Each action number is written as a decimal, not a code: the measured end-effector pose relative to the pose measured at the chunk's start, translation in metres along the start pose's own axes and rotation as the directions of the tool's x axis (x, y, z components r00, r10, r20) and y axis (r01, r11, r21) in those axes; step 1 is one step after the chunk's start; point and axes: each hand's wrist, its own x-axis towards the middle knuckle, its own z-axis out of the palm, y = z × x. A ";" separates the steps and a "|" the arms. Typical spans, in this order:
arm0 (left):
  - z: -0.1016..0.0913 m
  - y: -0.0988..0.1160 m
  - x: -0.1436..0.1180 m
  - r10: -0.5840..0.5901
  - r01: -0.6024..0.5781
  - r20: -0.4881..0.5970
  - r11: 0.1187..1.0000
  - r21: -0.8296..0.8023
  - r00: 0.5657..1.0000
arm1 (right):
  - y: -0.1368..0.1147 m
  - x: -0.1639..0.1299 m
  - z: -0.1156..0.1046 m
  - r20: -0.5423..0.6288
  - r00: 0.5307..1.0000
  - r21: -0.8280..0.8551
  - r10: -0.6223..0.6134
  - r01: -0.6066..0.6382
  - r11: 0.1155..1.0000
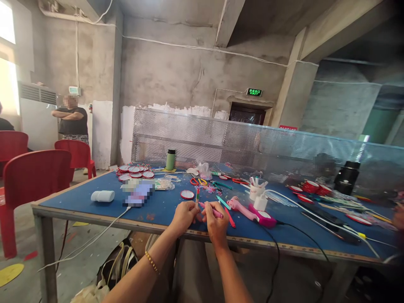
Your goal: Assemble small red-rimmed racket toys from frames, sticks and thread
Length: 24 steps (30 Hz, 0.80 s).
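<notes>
left hand (184, 215) pinched shut on a thin red-and-green stick (197, 197), stick held nearly upright, tip at 12 o'clock above the fingers. right hand (216, 219) closed around a short pink stick (208, 208) lying roughly level, its end poking out toward 9 o'clock, touching or almost touching the left hand; can't tell which. both hands meet over the near edge of the blue-topped work table (164, 206). gold bead bracelet (152, 262) on the left wrist.

around them: small round red-rimmed white disc (187, 194) at 12 o'clock, just beyond the left hand. pink-and-magenta glue gun (251, 211) at 2 o'clock of the right hand, lying flat, black cord (277, 252) running off the table edge. white cylindrical bottle (102, 196) well off at 9 o'clock. green flask with black cap (170, 160) upright at the far side, 12 o'clock. stack of red-rimmed discs (134, 171) at 11 o'clock.
</notes>
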 end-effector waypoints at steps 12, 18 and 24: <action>0.001 -0.003 0.002 0.003 -0.003 -0.006 1.000 -0.004 1.000 | -0.003 0.001 -0.001 0.004 1.000 -0.028 0.002 -0.002 1.000; 0.001 -0.004 0.002 0.012 -0.012 -0.013 1.000 -0.005 1.000 | -0.005 0.001 0.001 0.027 1.000 -0.016 -0.015 0.016 1.000; 0.001 -0.003 0.002 0.005 -0.005 -0.011 1.000 0.011 1.000 | -0.004 0.000 0.000 0.039 0.999 -0.017 -0.009 0.010 1.000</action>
